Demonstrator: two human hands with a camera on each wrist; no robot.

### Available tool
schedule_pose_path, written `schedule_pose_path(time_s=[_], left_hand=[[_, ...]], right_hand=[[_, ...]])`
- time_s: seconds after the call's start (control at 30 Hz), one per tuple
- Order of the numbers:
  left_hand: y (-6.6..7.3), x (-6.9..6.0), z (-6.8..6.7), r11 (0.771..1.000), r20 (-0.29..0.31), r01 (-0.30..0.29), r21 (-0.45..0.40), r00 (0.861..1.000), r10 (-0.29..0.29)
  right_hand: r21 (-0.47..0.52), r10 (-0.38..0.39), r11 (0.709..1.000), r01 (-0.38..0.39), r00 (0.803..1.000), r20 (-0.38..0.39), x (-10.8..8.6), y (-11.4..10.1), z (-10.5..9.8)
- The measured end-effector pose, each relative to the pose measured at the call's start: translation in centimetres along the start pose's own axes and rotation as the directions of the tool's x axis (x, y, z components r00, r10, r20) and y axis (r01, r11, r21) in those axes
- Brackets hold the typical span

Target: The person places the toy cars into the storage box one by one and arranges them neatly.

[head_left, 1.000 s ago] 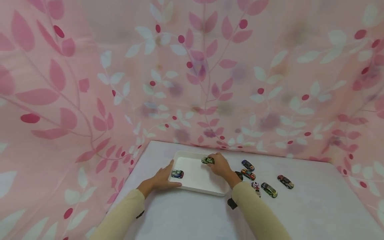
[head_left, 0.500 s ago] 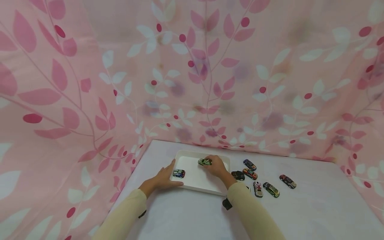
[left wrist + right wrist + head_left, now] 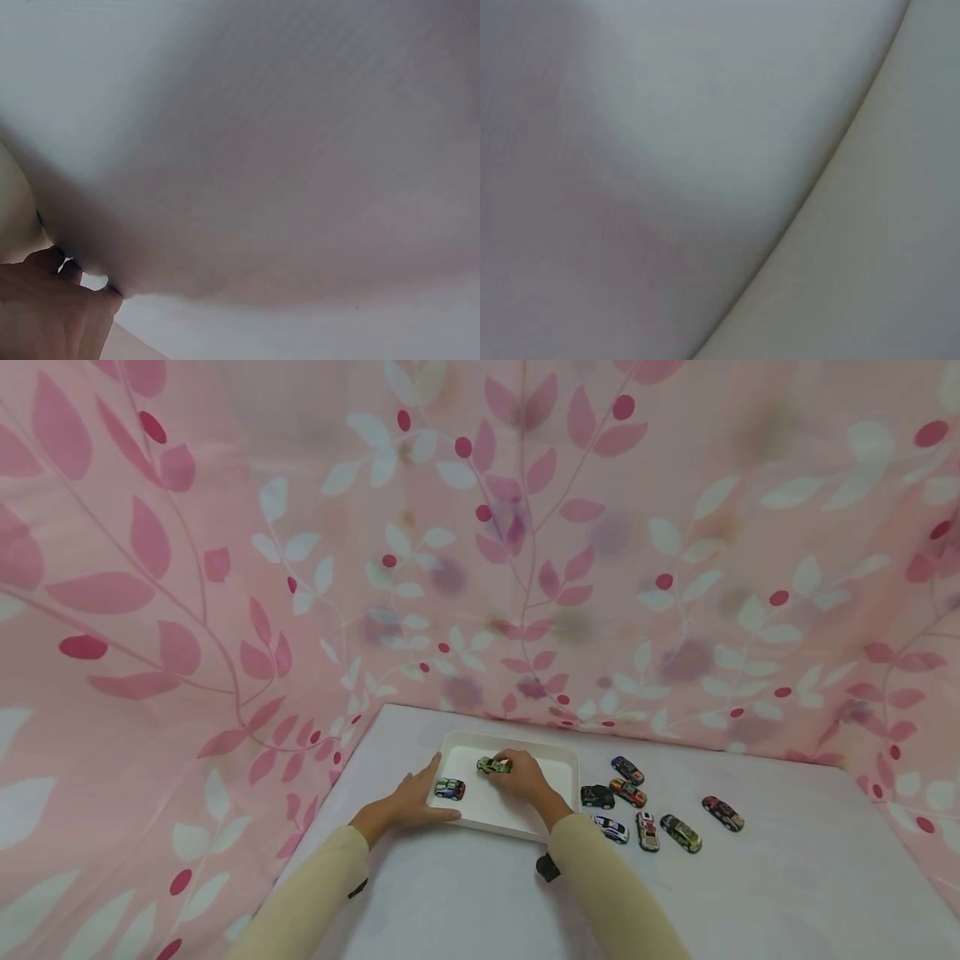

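Note:
In the head view a white tray (image 3: 566, 762) lies on the table. The left hand (image 3: 408, 803) rests along its left end, thumb on the near rim and fingers stretched along the side. Inside the tray, close to that hand, sits a blue, white and red toy car (image 3: 450, 789). Over the tray's middle the right hand (image 3: 525, 777) pinches a green toy car (image 3: 491, 766) between thumb and fingers. Part of a hand (image 3: 60, 311) appears low in the left wrist view; the right wrist view shows only pale surfaces.
Right of the tray lie several toy cars, among them a black one (image 3: 597, 797), an orange one (image 3: 628, 792), a white and red one (image 3: 647, 832) and a dark red one (image 3: 723, 813). Pink floral cloth (image 3: 525, 568) stands behind the table.
The right hand has moved left across the tray with the green car. Its forearm now uncovers a white and purple car beside the tray. The left hand stays at the tray's left end.

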State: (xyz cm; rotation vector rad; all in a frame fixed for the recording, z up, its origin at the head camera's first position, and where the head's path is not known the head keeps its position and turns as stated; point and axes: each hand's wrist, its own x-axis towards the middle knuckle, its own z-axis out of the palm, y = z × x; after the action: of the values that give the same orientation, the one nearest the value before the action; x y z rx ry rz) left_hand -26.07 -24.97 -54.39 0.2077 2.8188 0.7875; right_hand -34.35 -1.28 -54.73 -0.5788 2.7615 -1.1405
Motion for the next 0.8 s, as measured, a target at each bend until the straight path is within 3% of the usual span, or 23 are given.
schedule_pose_path(time_s=[0.23,0.4,0.63,0.8], left_hand=[[0.0,0.1,0.1,1.000,0.001,-0.014,0.003,1.000,0.014],[0.2,0.0,-0.1,1.000,-0.005,-0.009,-0.006,1.000,0.009],[0.2,0.0,0.1,1.000,0.017,0.003,-0.002,1.000,-0.002],[0.0,0.0,0.1,1.000,0.007,0.006,0.000,1.000,-0.006]], right_hand=[[0.022,0.042,0.999,-0.042,0.999,-0.005,0.3,-1.2,1.0],[0.098,0.054,0.994,-0.053,0.998,-0.015,0.6,-1.7,2.1],[0.207,0.129,0.970,-0.124,0.992,-0.008,0.8,-1.5,2.8],[0.232,0.112,0.966,-0.113,0.994,0.016,0.9,-2.0,2.9]])
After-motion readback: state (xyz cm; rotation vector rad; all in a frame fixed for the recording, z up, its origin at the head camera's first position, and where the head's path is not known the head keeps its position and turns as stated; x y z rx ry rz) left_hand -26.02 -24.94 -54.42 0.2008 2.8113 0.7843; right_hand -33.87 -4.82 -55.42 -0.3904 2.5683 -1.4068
